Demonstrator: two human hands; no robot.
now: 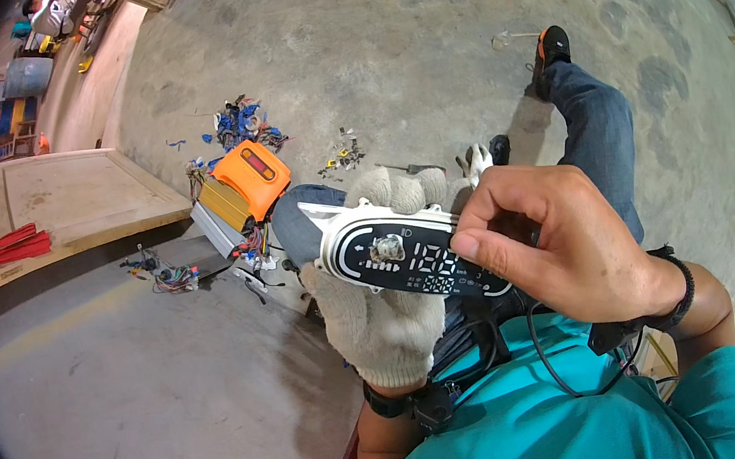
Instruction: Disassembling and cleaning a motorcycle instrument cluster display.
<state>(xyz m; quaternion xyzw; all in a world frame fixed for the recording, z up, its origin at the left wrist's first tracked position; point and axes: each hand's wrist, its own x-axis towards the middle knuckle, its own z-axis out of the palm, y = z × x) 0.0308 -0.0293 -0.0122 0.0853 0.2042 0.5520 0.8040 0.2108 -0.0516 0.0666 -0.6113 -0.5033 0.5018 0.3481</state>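
Note:
An oval dashboard display panel [433, 261], black-faced in a white plastic frame, is held tilted above my lap. A rough, pale silvery patch [386, 247] sits on the left part of its face. My left hand [377, 327], in a knitted off-white glove, wraps round the panel from below, its fingers over the far edge and its thumb side at the left end. My bare right hand [558, 245] pinches the panel's right part between thumb and forefinger. Whether the pinch also catches a thin film or layer there is hidden.
To the left, an orange plastic casing [253, 180] rests by metal boxes and wires. Beyond lie a heap of blue-and-black wiring scraps [240, 123] and small bits [344, 151]. A wooden board [63, 202] carries red strips [6, 249]. Connector wires [169, 274] and a screwdriver [413, 168] lie nearby.

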